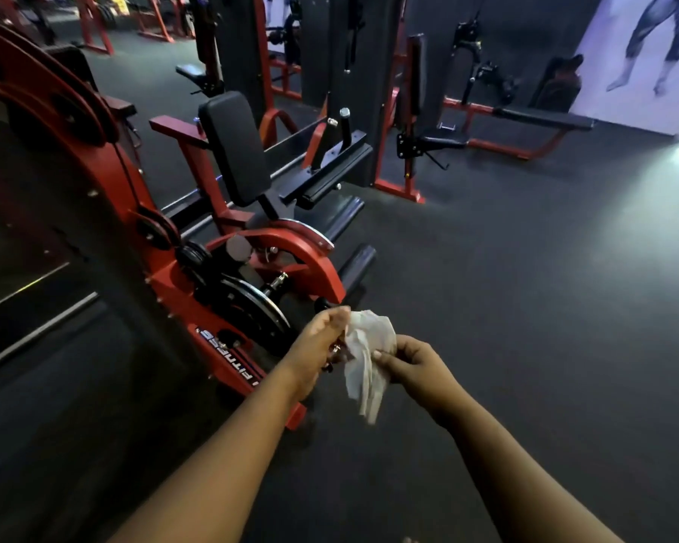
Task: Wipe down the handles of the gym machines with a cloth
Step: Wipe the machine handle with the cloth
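- This is a commercial gym, a training floor with many machines set out in rows.
- A red-framed machine (228,244) with a black padded seat back (234,146) fills the left and centre of the frame; a black weight plate (251,307) hangs on its lower part.
- More red frames (95,29) stand at the upper left, and a long black bench (541,119) on a red base lies at the upper right.
- Dark rubber flooring (526,288) covers the whole room.
- At the upper right corner a large wall poster (643,52) shows an athletic figure's legs.
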A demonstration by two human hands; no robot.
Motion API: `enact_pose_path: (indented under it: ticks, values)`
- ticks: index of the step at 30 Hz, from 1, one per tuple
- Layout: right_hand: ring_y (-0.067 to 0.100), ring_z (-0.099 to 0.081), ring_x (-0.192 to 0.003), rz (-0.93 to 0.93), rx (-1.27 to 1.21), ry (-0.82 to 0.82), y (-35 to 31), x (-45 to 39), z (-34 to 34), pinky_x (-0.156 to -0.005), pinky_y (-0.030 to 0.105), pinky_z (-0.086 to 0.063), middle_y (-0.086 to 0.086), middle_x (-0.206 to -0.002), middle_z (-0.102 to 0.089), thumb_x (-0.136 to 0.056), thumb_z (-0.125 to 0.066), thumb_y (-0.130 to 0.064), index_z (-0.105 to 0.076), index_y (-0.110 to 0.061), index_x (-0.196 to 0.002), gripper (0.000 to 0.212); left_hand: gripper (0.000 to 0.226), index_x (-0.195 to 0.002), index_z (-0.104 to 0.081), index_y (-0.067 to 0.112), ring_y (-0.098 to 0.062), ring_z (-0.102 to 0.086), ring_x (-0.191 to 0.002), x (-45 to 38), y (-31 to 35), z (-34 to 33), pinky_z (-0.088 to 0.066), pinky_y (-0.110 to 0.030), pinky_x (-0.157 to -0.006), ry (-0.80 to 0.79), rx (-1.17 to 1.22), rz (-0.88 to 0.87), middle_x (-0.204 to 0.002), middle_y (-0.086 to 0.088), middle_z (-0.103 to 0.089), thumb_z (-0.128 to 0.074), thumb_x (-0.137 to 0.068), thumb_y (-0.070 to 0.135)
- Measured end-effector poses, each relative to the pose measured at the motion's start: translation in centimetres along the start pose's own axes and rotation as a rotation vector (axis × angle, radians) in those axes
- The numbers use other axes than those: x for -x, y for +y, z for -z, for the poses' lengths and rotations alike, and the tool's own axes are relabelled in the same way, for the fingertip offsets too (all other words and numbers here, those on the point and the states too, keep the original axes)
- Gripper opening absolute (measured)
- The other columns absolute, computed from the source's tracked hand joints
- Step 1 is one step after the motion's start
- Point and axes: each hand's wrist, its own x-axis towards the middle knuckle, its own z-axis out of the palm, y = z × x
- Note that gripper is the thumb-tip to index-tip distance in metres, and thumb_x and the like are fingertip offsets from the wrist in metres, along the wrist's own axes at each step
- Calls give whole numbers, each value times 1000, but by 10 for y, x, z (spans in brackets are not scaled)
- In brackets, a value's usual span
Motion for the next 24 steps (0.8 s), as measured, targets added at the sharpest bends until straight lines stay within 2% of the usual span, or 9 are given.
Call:
enact_pose_path:
  ticks: [2,3,5,7,10,13,16,19,24]
  values:
    - [38,-73,-90,-57,-89,18,1,-18,11,-89,63,-56,21,-99,-75,-99,-66,-16,-69,-3,-104,14,108,-132,-63,16,-22,-64,-100,-11,-21,-9,-47,-39,-84,-76,14,127,-111,-4,-71,-61,-59,96]
    - [38,-73,-90,-85,-125,19,2,-26,16,-89,64,-56,22,-100,-75,-99,-65,-15,-69,-3,-104,14,111,-133,-63,16,-24,-66,-103,-13,-31,-15,-49,-42,-86,-121,7,163,-115,-5,-72,-59,-58,98]
    - [45,-71,-94,-114,-166,11,5,-43,29,-88,66,-55,24,-102,-74,-100,-64,-16,-70,-3,-106,15,95,-128,-66,18,-30,-69,-109,-23,-40,-30,-53,-45,-91,-158,19,162,-119,-10,-74,-61,-67,91]
    - [49,-69,-98,-115,-168,-8,10,-60,48,-87,66,-56,25,-103,-74,-101,-63,-16,-71,-4,-108,16,68,-123,-68,14,-31,-71,-106,-40,-34,-48,-56,-42,-90,-92,59,93,-116,-14,-75,-71,-81,68]
    - [39,-73,-93,-100,-146,-41,13,-83,82,-85,62,-57,21,-102,-75,-101,-63,-17,-70,-7,-110,15,26,-116,-70,5,-20,-73,-91,-74,-16,-69,-58,-27,-75,57,33,-6,-105,-13,-77,-73,-94,18]
    - [29,-72,-85,-76,-174,-66,7,-111,119,-86,61,-57,15,-98,-75,-100,-65,-19,-69,-10,-113,17,19,-113,-71,1,-16,-73,-89,-108,0,-87,-56,-25,-74,109,-62,-73,-100,-8,-78,-68,-94,0]
    - [32,-68,-87,-46,-206,-133,-3,-138,157,-88,57,-58,17,-105,-75,-100,-63,-16,-70,-14,-117,18,18,-108,-72,3,-16,-72,-89,-140,20,-108,-55,-26,-76,196,-107,-136,-98,-8,-78,-66,-93,-4]
    - [37,-70,-94,-1,-221,-182,-17,-165,188,-88,56,-57,25,-109,-72,-101,-60,-9,-69,-9,-117,19,19,-112,-72,3,-20,-73,-95,-166,40,-123,-56,-27,-82,226,-68,-206,-104,-11,-77,-65,-94,-2]
    - [25,-64,-78,53,-246,-182,-42,-222,221,-71,37,-56,16,-86,-68,-97,-54,2,-68,-4,-91,16,18,-109,-78,7,-23,-70,-99,-215,72,-133,-54,-32,-87,148,-33,-227,-108,-15,-76,-69,-94,13]
